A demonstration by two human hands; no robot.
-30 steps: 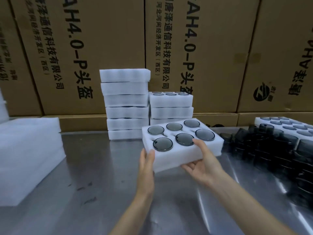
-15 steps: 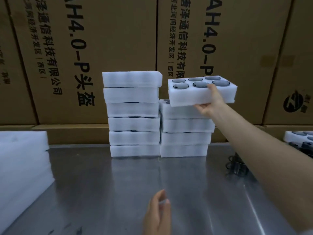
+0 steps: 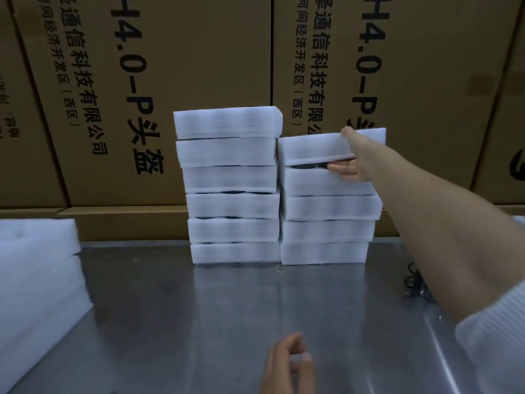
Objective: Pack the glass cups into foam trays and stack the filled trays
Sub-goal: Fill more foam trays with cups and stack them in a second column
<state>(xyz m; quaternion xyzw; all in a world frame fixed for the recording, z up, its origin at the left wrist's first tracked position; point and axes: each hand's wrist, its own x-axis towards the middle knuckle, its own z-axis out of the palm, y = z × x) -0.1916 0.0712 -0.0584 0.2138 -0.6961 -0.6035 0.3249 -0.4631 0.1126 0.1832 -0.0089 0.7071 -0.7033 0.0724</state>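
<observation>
My right hand (image 3: 353, 160) grips a filled white foam tray (image 3: 312, 149), thumb on its top edge and fingers underneath. The tray sits on top of the right stack of filled trays (image 3: 326, 228), its right end lifted slightly by my fingers. Dark cup rims show in the gap below it. The left stack of filled trays (image 3: 231, 189) stands right beside it, about one tray taller. My left hand (image 3: 288, 365) hovers low over the metal table (image 3: 199, 322), fingers loosely curled, holding nothing.
Large brown cardboard boxes (image 3: 170, 81) form a wall directly behind the stacks. A pile of white foam sheets (image 3: 37, 285) lies at the left. Dark glass cups (image 3: 416, 282) peek out beneath my right forearm.
My right hand lowered the filled tray from above onto the right stack. The view moved closer to the stacks. My left hand stayed low near the table's front.
</observation>
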